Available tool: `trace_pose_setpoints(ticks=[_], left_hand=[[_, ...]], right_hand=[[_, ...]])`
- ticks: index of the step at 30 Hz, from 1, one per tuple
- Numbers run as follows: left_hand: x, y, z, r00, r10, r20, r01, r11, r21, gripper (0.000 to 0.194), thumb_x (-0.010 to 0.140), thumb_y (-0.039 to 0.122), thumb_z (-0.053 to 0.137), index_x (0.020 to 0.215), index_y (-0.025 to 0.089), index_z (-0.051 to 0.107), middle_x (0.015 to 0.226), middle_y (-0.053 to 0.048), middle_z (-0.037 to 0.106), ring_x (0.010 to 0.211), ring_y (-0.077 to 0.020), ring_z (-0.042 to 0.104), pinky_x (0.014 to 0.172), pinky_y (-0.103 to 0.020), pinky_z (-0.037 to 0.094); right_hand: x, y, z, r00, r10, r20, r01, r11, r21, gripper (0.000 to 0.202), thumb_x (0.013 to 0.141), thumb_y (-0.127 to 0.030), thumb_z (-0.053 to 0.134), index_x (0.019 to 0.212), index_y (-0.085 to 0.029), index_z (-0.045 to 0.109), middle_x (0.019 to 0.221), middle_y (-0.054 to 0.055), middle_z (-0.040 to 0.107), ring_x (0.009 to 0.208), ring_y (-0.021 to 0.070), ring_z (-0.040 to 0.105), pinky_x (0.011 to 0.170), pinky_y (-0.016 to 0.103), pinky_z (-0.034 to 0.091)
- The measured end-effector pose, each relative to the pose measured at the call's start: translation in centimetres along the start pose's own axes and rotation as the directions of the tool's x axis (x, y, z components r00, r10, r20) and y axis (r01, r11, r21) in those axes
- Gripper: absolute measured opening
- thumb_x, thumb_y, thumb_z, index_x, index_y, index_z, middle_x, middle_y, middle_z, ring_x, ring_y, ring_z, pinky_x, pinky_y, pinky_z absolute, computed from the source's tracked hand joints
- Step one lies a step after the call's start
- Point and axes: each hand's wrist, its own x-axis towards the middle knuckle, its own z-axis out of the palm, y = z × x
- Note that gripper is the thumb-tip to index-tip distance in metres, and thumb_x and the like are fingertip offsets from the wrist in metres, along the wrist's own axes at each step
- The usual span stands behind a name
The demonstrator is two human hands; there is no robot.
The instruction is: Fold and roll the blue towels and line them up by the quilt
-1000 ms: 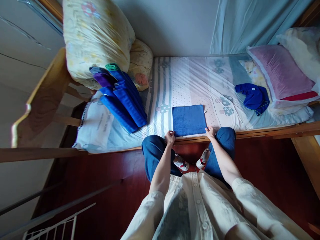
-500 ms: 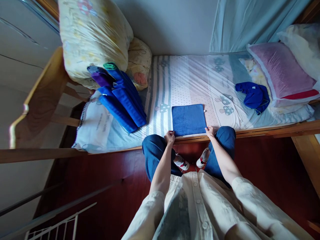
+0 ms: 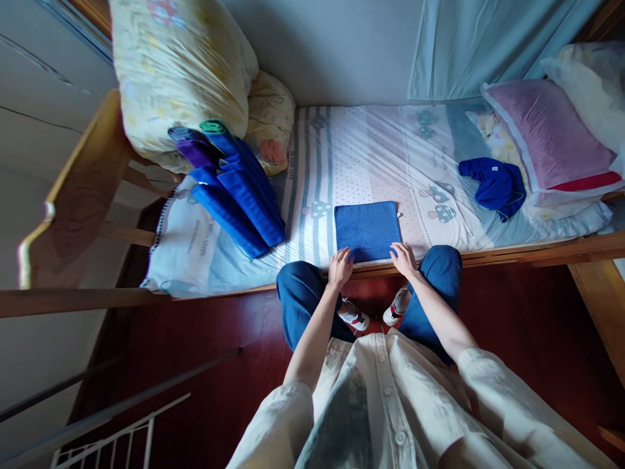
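Observation:
A blue towel (image 3: pixel 367 228) lies flat as a near square on the bed, its near side along the bed's front edge and a small white tag at its right side. My left hand (image 3: pixel 340 267) rests at the towel's near left corner, fingers stretched over the cloth. At the near right corner, my right hand (image 3: pixel 403 259) also has its fingers extended and touching the towel. Both hands look open, with no cloth pinched between their fingers.
Rolled blue and purple cloths (image 3: pixel 234 189) lie at the left, against a large yellow bundle of bedding (image 3: pixel 185 71). A crumpled dark blue cloth (image 3: pixel 493 185) sits near a pink pillow (image 3: pixel 571 130) at the right. A wooden bed end (image 3: pixel 73 189) rises at the left.
My hands have let go of the towel's near corners and shifted slightly inward, their fingers now spread on the cloth. The towel stays in place.

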Motion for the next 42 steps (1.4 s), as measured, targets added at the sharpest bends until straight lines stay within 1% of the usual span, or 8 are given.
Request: trace_pose_setpoints(ticks=[2, 5, 12, 21, 26, 34, 39, 42], left_hand=[[-0.4, -0.1, 0.6, 0.996, 0.061, 0.071, -0.065, 0.997, 0.044, 0.044, 0.097, 0.026, 0.052, 0.138, 0.014, 0.062, 0.15, -0.019, 0.06, 0.144, -0.0314, 0.052, 0.125, -0.05, 0.037], [-0.9, -0.6, 1.4, 0.987, 0.086, 0.136, -0.101, 0.989, 0.109, 0.053, 0.095, 0.021, 0.05, 0.146, 0.008, 0.056, 0.154, -0.022, 0.055, 0.149, -0.0335, 0.047, 0.127, -0.054, 0.032], [-0.4, -2.4, 2.3, 0.966, 0.125, 0.225, -0.173, 0.963, 0.208, 0.066, 0.089, 0.003, 0.035, 0.154, 0.005, 0.048, 0.157, -0.022, 0.051, 0.154, -0.0299, 0.041, 0.128, -0.052, 0.03], [1.1, -3.6, 1.8, 0.936, 0.129, 0.327, -0.21, 0.952, 0.224, 0.064, 0.093, 0.002, 0.029, 0.154, 0.009, 0.048, 0.157, -0.023, 0.051, 0.153, -0.0282, 0.043, 0.128, -0.052, 0.031], [1.0, -3.3, 1.0, 0.94, 0.12, 0.32, -0.189, 0.962, 0.195, 0.061, 0.093, 0.002, 0.033, 0.148, 0.013, 0.056, 0.153, -0.022, 0.056, 0.148, -0.0288, 0.049, 0.126, -0.05, 0.034], [-0.8, -2.3, -0.3, 0.944, 0.12, 0.307, -0.16, 0.981, 0.108, 0.058, 0.088, 0.0, 0.042, 0.14, 0.015, 0.063, 0.146, -0.022, 0.062, 0.143, -0.0275, 0.055, 0.122, -0.047, 0.041], [-0.4, -2.1, -1.4, 0.966, 0.039, 0.256, -0.046, 0.999, 0.023, 0.062, 0.079, -0.003, 0.045, 0.131, 0.017, 0.071, 0.137, -0.013, 0.071, 0.132, -0.0242, 0.065, 0.119, -0.041, 0.047], [0.3, -2.1, -1.9, 0.985, -0.064, 0.162, 0.076, 0.995, -0.071, 0.055, 0.078, -0.001, 0.046, 0.122, 0.016, 0.076, 0.125, -0.011, 0.077, 0.121, -0.0245, 0.071, 0.116, -0.042, 0.05]], right_hand=[[-0.6, -0.4, 0.0, 0.99, -0.09, 0.106, 0.095, 0.995, -0.042, 0.034, 0.098, -0.022, 0.057, 0.128, -0.018, 0.071, 0.14, 0.015, 0.068, 0.133, 0.0272, 0.059, 0.116, 0.045, 0.044], [-1.2, -0.1, 0.0, 0.979, -0.081, 0.185, 0.101, 0.99, -0.103, 0.044, 0.096, -0.02, 0.058, 0.14, -0.016, 0.066, 0.151, 0.016, 0.061, 0.143, 0.028, 0.053, 0.119, 0.049, 0.043], [-0.5, 0.5, 0.2, 0.974, 0.012, 0.225, 0.046, 0.967, -0.25, 0.054, 0.094, -0.001, 0.042, 0.143, -0.008, 0.062, 0.153, 0.02, 0.058, 0.147, 0.0253, 0.052, 0.12, 0.044, 0.044], [1.1, 1.2, -0.3, 0.957, 0.094, 0.275, -0.023, 0.968, -0.249, 0.049, 0.095, -0.001, 0.044, 0.135, -0.014, 0.07, 0.147, 0.017, 0.063, 0.142, 0.0252, 0.057, 0.119, 0.042, 0.045], [0.9, 1.4, -0.5, 0.971, 0.067, 0.229, -0.038, 0.991, -0.129, 0.046, 0.091, -0.002, 0.053, 0.124, -0.026, 0.075, 0.135, 0.01, 0.073, 0.135, 0.0276, 0.062, 0.116, 0.045, 0.048], [-0.7, 1.5, -1.7, 0.958, 0.119, 0.26, -0.084, 0.987, -0.14, 0.039, 0.091, -0.005, 0.056, 0.114, -0.026, 0.08, 0.113, 0.013, 0.079, 0.111, 0.0284, 0.071, 0.104, 0.039, 0.052], [-0.3, 1.7, -2.6, 0.95, 0.166, 0.264, -0.135, 0.982, -0.132, 0.041, 0.088, -0.003, 0.056, 0.115, -0.022, 0.081, 0.108, 0.012, 0.08, 0.104, 0.0274, 0.074, 0.098, 0.037, 0.055], [0.4, 1.7, -2.6, 0.953, 0.203, 0.224, -0.204, 0.979, -0.017, 0.039, 0.086, -0.003, 0.059, 0.11, -0.023, 0.082, 0.108, 0.008, 0.081, 0.107, 0.025, 0.074, 0.101, 0.036, 0.055]])
